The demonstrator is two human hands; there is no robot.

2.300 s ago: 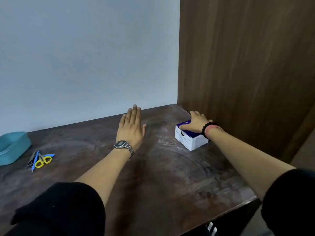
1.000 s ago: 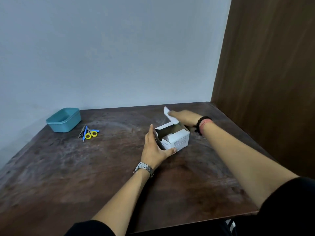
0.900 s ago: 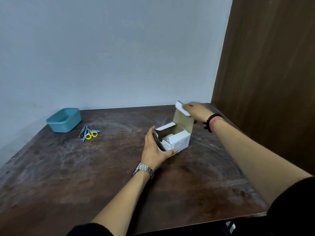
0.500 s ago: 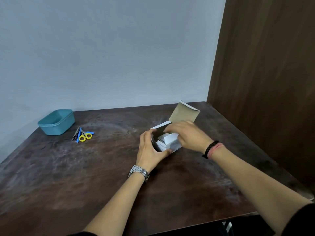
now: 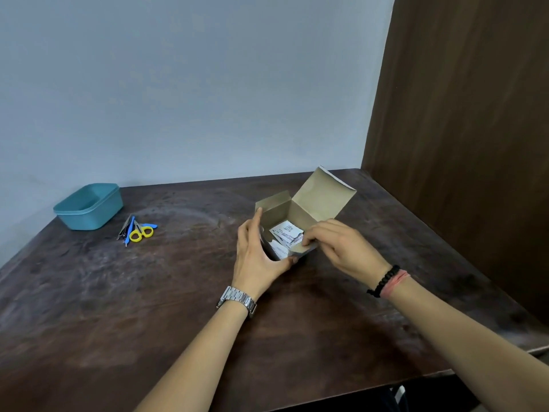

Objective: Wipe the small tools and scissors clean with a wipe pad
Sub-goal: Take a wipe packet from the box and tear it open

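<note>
A small cardboard box stands open at the middle of the table, its lid flap tilted back. White wipe pad packets lie inside it. My left hand grips the box's near left side. My right hand reaches in from the right, its fingertips pinching the edge of a packet. Far to the left lie the yellow-handled scissors and several small tools in a tight bunch.
A teal plastic tub sits at the table's back left corner beside the tools. The dark wooden table meets a pale wall behind and a brown wooden panel on the right.
The box was pulled to the table's middle and its lid opened by my right hand. That hand then came down into the box onto the packets. My left hand moved to hold the box.
</note>
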